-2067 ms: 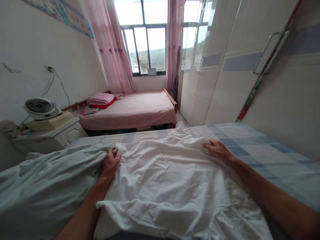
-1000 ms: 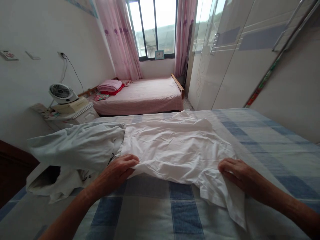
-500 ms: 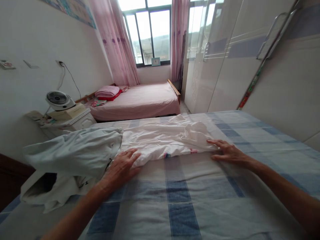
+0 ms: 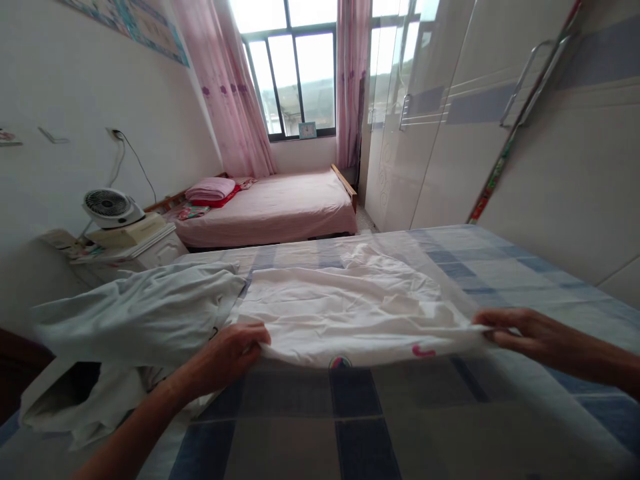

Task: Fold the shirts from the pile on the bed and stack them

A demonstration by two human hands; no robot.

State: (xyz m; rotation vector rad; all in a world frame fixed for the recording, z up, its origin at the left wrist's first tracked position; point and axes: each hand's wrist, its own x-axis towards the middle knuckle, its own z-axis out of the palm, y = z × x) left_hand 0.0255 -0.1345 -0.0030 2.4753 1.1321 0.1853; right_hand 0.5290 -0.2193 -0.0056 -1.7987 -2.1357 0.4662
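A white garment, apparently a T-shirt (image 4: 330, 300), lies spread across the blue-checked bedsheet (image 4: 360, 427). Its near edge is stretched between my two hands and bears a round colourful print and a pink mark. My left hand (image 4: 233, 353) pinches the left end of that edge, fingers closed. At the right end, my right hand (image 4: 523, 333) is closed on the fabric and pulls it taut. Beside my left hand is a heap of clothes, with a pale grey-green garment (image 4: 145, 310) on top and a whitish garment (image 4: 100, 407) beneath.
Beyond this bed stands a second bed with a pink sheet (image 4: 280, 207) and a folded pink blanket (image 4: 210, 189). A small fan (image 4: 111, 205) rests on boxes over a white cabinet (image 4: 155, 250) at left. Glossy wardrobes (image 4: 450, 153) line the right side.
Both hands have gone from lying open near the white T-shirt to gripping its near edge. The right hand has moved right, and the edge is now stretched wider and closer to me.
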